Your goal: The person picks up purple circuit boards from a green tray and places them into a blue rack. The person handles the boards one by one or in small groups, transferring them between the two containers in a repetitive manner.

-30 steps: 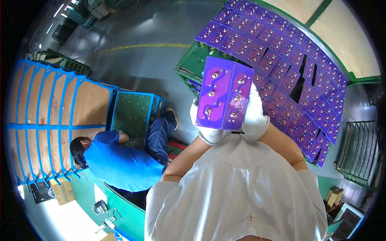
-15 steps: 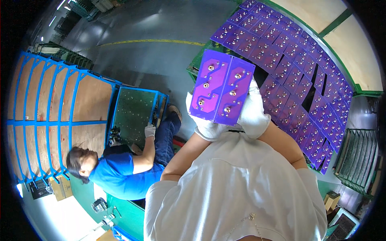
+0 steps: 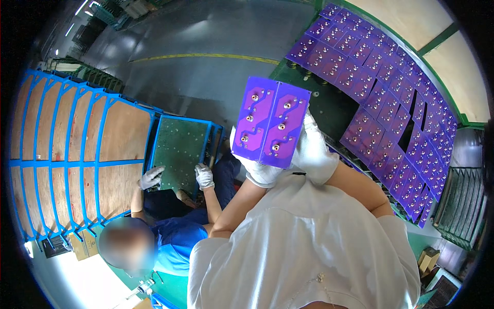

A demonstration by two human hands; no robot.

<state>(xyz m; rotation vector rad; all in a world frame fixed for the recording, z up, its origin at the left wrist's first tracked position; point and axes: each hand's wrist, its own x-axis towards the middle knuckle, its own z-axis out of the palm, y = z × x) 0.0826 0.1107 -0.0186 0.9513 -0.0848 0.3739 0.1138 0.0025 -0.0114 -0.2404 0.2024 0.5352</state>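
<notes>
In front of my chest I hold a purple circuit board (image 3: 269, 123) with a line down its middle and several brass-coloured posts. My gloved left hand (image 3: 261, 172) grips its lower left part, and its fingers are partly behind the board. Along the right edge, my gloved right hand (image 3: 315, 147) is closed on the same board, with its fingertips mostly hidden. To the right, a slanted layer of similar purple boards (image 3: 378, 110) covers much of a green table, and dark gaps show between some of them.
At left, a co-worker in blue has gloved hands (image 3: 204, 176) at a dark green panel (image 3: 177, 141) in a blue frame. Beyond stands a blue rack (image 3: 77, 164) with wooden panels. A yellow line (image 3: 206, 55) crosses the grey floor; a slatted green rack (image 3: 455, 206) is far right.
Both my hands and the board have shifted left, away from the table of boards, baring more green surface. The co-worker has leaned back, and both their gloved hands now show at the panel.
</notes>
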